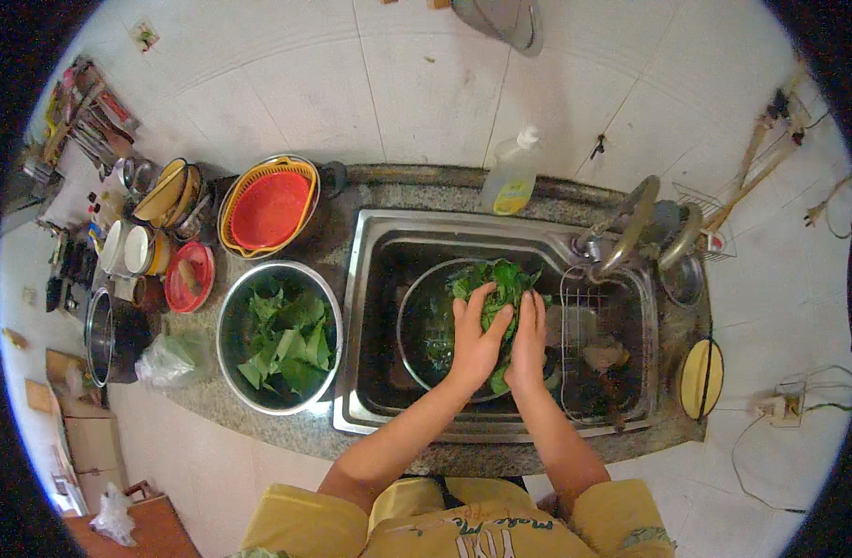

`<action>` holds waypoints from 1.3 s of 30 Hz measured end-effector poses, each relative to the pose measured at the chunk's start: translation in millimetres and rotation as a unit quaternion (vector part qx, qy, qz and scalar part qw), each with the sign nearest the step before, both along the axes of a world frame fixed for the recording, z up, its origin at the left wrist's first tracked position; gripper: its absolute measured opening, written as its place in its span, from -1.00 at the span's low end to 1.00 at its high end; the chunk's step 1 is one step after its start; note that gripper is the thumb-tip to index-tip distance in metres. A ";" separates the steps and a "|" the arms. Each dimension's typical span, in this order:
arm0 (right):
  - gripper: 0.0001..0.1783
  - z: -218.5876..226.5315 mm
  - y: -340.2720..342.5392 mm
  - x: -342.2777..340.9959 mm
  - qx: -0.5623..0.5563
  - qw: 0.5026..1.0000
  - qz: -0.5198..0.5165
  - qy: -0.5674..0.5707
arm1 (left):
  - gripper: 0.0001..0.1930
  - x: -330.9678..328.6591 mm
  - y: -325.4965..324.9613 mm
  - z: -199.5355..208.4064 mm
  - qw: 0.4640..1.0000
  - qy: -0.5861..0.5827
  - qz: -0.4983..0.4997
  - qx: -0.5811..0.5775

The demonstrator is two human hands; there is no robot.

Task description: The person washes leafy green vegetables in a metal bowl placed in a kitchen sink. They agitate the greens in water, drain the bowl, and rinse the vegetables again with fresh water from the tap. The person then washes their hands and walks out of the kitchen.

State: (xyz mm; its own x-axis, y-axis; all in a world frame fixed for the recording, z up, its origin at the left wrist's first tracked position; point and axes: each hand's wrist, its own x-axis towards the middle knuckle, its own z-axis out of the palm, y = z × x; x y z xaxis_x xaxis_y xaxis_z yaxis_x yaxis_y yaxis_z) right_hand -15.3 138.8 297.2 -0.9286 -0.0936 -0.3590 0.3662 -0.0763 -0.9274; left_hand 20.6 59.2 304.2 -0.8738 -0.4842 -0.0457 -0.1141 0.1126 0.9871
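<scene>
A bunch of wet-looking leafy greens (506, 277) is gathered between my two hands, above a round bowl (403, 327) inside the steel sink (350, 353). My left hand (475, 333) presses on the bunch from the left, thumb toward the right. On the other side my right hand (528, 342) closes against it, its fingers together and pointing away from me. Some leaves stick out beyond my fingertips, and a few hang below between my palms. My hands and the greens hide the right part of the bowl.
Left of the sink stands a steel bowl (229, 367) of green leaves (298, 352). Behind it are a red basket (270, 208) and a red plate (190, 279). A soap bottle (512, 177) and faucet (633, 228) stand behind the sink. A wire rack (584, 293) occupies its right side.
</scene>
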 end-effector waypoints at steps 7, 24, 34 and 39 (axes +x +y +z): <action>-0.32 55.5 -5.4 23.0 0.040 0.989 -0.079 0.118 | -0.54 17.9 11.8 42.7 0.990 0.111 0.029 -0.076; -0.46 82.3 -5.3 45.2 0.033 0.976 -0.052 0.209 | -0.54 35.8 13.5 64.0 0.978 0.191 0.045 -0.076; -0.41 64.9 -0.6 37.1 0.032 0.983 -0.045 0.172 | -0.49 35.9 17.3 55.7 0.979 0.152 0.038 -0.129; -0.37 52.4 4.2 39.3 0.091 0.983 0.020 0.160 | -0.51 44.0 18.5 48.8 0.982 0.142 0.047 -0.116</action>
State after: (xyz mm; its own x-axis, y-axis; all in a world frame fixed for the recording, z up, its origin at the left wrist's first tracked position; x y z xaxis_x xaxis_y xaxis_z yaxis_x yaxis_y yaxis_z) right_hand 24.0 143.0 349.6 -0.9936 -0.0928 -0.0638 0.0534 0.1107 -0.9924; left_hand 64.6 77.7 353.0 -0.7859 -0.5326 0.3143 0.1418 0.3395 0.9299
